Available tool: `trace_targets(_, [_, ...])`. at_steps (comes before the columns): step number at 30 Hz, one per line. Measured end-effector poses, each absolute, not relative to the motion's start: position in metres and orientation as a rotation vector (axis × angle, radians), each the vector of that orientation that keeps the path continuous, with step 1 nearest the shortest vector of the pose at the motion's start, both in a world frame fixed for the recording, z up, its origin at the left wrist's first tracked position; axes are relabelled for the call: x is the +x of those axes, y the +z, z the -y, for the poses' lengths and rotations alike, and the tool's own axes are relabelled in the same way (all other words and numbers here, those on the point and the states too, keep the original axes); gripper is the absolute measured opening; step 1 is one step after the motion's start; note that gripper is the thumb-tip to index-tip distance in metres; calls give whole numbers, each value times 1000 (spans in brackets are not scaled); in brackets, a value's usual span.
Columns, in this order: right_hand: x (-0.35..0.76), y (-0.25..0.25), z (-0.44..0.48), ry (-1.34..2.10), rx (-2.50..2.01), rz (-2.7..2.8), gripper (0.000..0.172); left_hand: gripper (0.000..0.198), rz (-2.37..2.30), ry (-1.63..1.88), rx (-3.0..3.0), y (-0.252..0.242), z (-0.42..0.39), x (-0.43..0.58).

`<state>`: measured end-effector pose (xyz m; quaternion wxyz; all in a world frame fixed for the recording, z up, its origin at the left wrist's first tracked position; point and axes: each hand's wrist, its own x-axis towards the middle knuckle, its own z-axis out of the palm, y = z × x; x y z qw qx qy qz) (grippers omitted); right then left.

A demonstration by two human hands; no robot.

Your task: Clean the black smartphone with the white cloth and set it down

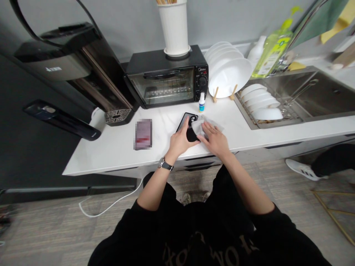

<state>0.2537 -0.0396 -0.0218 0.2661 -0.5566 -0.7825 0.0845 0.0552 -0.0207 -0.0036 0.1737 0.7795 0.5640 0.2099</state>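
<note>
Phone (186, 122) in left hand (181, 141), right hand (215, 140) on cloth (197, 127)

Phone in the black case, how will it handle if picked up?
The phone in the black case is probably rigid and fairly heavy for its size. Its smooth-looking case may feel slippery, and being flat, it should slide, not roll.

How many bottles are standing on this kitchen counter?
3. A small blue-labelled bottle stands before the toaster oven, a green dish soap bottle behind the sink, a white bottle behind the stacked plates. Others may be hidden.
</note>
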Motion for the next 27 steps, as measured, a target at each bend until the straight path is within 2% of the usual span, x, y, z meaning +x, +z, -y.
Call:
trace_targets(3, [251, -23, 41, 191, -1583, 2045, 98, 127, -1614, 591, 2205, -3, 20, 57])
trace_targets(5, [227, -24, 51, 198, -1524, 2100, 102, 116, -1626, 568, 2212, -3, 20, 57])
trace_targets(8, [201, -23, 64, 239, -1369, 2222, 98, 97, -1653, 527, 2221, -3, 20, 54])
trace_targets(10, [209, -22, 61, 252, -1346, 2237, 90, 100, -1659, 505, 2229, -3, 20, 54])
trace_targets(12, [233, -22, 52, 243, -1408, 2190, 85, 111, -1666, 500, 2233, -2, 21, 55])
trace_targets(15, [259, -24, 39, 188, -1566, 2050, 91, 121, -1685, 506, 2227, -1, 21, 58])
trace_targets(18, [242, -27, 45, 178, -1536, 2077, 97, 117, -1703, 482, 2225, 0, 20, 58])
trace_targets(22, [209, -26, 61, 240, -1339, 2245, 85, 98, -1743, 431, 2218, 0, 21, 56])
trace_targets(25, [228, -24, 52, 249, -1381, 2216, 74, 108, -1718, 442, 2229, -1, 21, 56])
trace_targets(27, [249, -24, 41, 226, -1488, 2135, 75, 118, -1703, 466, 2229, -1, 21, 57])
